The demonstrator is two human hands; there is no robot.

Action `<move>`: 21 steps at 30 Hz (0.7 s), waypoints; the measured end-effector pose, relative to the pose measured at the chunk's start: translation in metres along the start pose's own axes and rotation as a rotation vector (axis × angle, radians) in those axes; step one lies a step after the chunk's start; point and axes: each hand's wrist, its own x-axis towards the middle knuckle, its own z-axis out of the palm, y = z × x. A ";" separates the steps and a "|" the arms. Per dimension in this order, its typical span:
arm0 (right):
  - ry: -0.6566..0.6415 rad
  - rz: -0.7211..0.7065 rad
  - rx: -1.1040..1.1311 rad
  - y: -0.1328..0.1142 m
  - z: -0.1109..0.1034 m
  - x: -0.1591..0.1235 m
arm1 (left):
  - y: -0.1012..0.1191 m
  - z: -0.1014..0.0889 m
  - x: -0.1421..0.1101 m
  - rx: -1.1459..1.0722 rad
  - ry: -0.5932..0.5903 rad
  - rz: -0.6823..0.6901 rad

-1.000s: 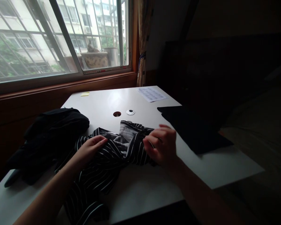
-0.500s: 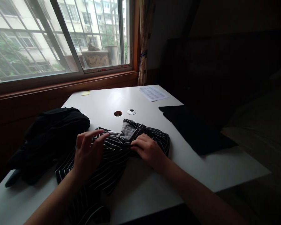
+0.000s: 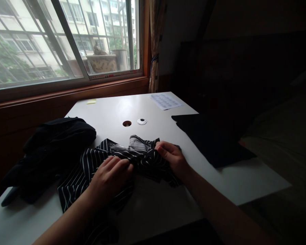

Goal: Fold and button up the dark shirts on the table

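A black garment with thin white stripes (image 3: 91,163) lies crumpled on the white table (image 3: 153,204) in front of me, its grey waistband inside showing at the top. My left hand (image 3: 112,177) rests on the middle of the garment, fingers curled down into the fabric. My right hand (image 3: 172,158) pinches the garment's right edge near the waistband.
A heap of black clothing (image 3: 51,149) sits at the table's left. A flat black cloth (image 3: 209,139) lies at the right edge. A cable hole (image 3: 126,123), its white cap (image 3: 141,121), a printed sheet (image 3: 164,101) and a yellow note (image 3: 91,101) lie farther back below the window.
My left hand has come down from a raised, spread pose onto the striped fabric. My right hand has shifted right along the waistband, and the garment is bunched more tightly between the hands.
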 end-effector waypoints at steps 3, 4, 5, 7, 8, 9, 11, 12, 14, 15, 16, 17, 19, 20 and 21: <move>-0.080 0.017 0.091 -0.001 0.001 -0.002 | -0.003 -0.015 -0.002 -0.108 0.233 -0.119; -0.108 0.011 0.072 -0.001 0.001 -0.002 | -0.003 -0.019 -0.001 -0.106 0.288 -0.138; -0.132 -0.002 0.030 0.000 0.002 -0.001 | -0.004 -0.022 -0.001 -0.085 0.320 -0.145; -0.154 -0.047 -0.082 0.001 0.004 0.000 | -0.008 -0.026 0.000 -0.018 0.322 -0.141; -0.153 -0.080 -0.135 0.001 0.005 0.001 | -0.010 -0.026 0.000 0.013 0.303 -0.152; -0.149 -0.118 -0.184 0.002 0.005 0.002 | -0.013 -0.025 0.000 0.038 0.279 -0.172; -0.137 -0.206 -0.268 0.003 0.006 0.004 | -0.017 -0.022 0.001 0.065 0.211 -0.212; -0.133 -0.251 -0.306 0.004 0.007 0.004 | -0.018 -0.020 0.002 0.064 0.170 -0.223; -0.132 -0.325 -0.375 0.004 0.008 0.005 | -0.016 -0.015 0.004 0.024 0.100 -0.221; -0.133 -0.353 -0.402 0.004 0.009 0.005 | -0.013 -0.013 0.005 -0.017 0.078 -0.217; -0.134 -0.375 -0.424 0.005 0.010 0.004 | -0.009 -0.011 0.006 -0.069 0.064 -0.221; -0.137 -0.395 -0.440 0.005 0.011 0.004 | -0.005 -0.009 0.007 -0.126 0.056 -0.236; -0.147 -0.434 -0.461 0.006 0.012 0.003 | 0.003 -0.003 0.008 -0.246 0.036 -0.288; -0.155 -0.452 -0.468 0.007 0.012 0.003 | 0.006 0.000 0.008 -0.299 0.021 -0.313; -0.165 -0.466 -0.473 0.008 0.012 0.003 | 0.007 0.004 0.007 -0.345 -0.001 -0.337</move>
